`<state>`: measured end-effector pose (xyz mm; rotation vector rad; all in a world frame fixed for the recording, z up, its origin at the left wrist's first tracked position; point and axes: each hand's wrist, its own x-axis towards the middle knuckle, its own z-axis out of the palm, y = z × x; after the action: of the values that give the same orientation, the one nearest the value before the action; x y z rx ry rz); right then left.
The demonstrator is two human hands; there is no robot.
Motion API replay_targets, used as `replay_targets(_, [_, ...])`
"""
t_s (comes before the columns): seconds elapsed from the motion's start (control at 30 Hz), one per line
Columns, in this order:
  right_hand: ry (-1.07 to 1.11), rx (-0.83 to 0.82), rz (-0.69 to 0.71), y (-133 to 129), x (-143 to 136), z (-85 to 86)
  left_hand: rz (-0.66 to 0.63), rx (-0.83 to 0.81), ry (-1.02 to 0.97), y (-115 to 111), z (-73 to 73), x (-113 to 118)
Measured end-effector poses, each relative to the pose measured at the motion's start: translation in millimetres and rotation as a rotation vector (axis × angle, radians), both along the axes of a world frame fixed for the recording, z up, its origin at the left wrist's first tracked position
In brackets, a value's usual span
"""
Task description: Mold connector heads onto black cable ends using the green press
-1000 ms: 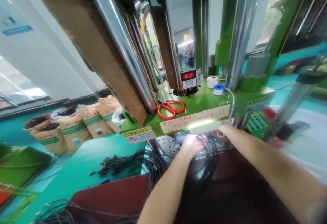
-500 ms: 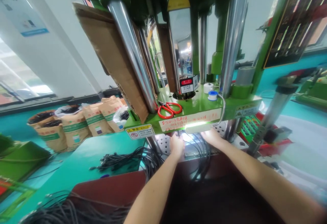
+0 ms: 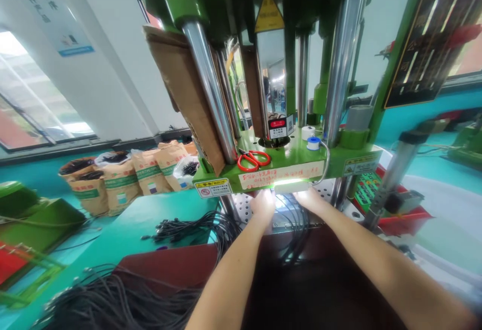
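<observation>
Both my hands reach under the lit edge of a green press (image 3: 289, 156). My left hand (image 3: 263, 203) is at the left side of a metal mold (image 3: 280, 221), its fingers blurred and partly hidden. On the mold's right side is my right hand (image 3: 309, 199), with its fingertips hidden under the lamp (image 3: 291, 186). Between the hands, several black cables (image 3: 297, 219) run out of the mold and hang over the dark red front edge. Whether either hand grips a cable cannot be seen.
Red-handled scissors (image 3: 254, 160) and a blue-and-white tape roll (image 3: 313, 143) lie on the press plate. Left, a bundle of black cables (image 3: 192, 227) rests on the teal table (image 3: 150, 209), with another cable pile (image 3: 124, 300) nearer. Steel columns (image 3: 211, 94) flank the work area.
The camera view has shifted slightly, moving the press a little right and down at its left side. Both hands stay at the mold; the left fingers have moved slightly further under the press edge.
</observation>
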<state>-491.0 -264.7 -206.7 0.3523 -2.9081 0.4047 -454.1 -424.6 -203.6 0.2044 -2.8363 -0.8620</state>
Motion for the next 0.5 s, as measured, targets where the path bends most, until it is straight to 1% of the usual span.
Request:
replay_targets(0.07, [0.012, 0.003, -0.001, -6, 1, 3.7, -0.01, -0.026, 0.018, 7, 1.5, 1])
replay_targets(0.13, [0.022, 0.008, -0.005, -10, 2, 3.1, -0.024, -0.047, 0.027, 11, -1.0, 1])
replay_targets(0.33, [0.057, 0.012, -0.032, -15, -4, -12.2, -0.058, -0.084, 0.078, 10, -13.7, -5])
replay_targets(0.43, [0.086, 0.004, -0.02, -19, -8, -17.2, -0.069, -0.101, 0.091, 9, -15.7, -8])
replay_targets(0.5, [0.102, -0.002, -0.006, -20, -9, -17.9, -0.066, -0.117, 0.095, 9, -14.6, -8])
